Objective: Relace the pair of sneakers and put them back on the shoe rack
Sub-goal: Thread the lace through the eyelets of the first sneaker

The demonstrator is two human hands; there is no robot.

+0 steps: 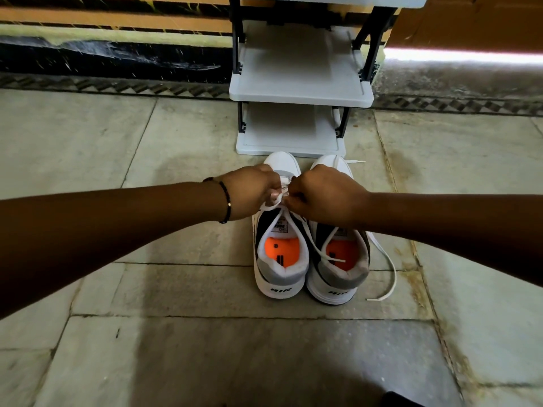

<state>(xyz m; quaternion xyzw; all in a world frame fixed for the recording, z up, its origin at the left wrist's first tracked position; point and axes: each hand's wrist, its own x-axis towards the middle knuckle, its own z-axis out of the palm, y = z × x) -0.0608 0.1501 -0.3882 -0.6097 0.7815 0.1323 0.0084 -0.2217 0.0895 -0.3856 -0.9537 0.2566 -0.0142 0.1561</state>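
Two white, grey and black sneakers with orange insoles stand side by side on the floor, heels toward me. Over the left sneaker [280, 259] my left hand [252, 192] and my right hand [326, 195] both pinch its white lace [277, 198] above the tongue. One end of that lace trails across into the right sneaker [338, 268]. The right sneaker's own white lace [389, 271] hangs loose on the floor to its right. The grey shoe rack [299, 92] stands just beyond the toes, its shelves bare.
Stone floor tiles surround the shoes. A wall with a dark base strip [111, 60] runs behind the rack. A dark object [402, 400] shows at the bottom edge.
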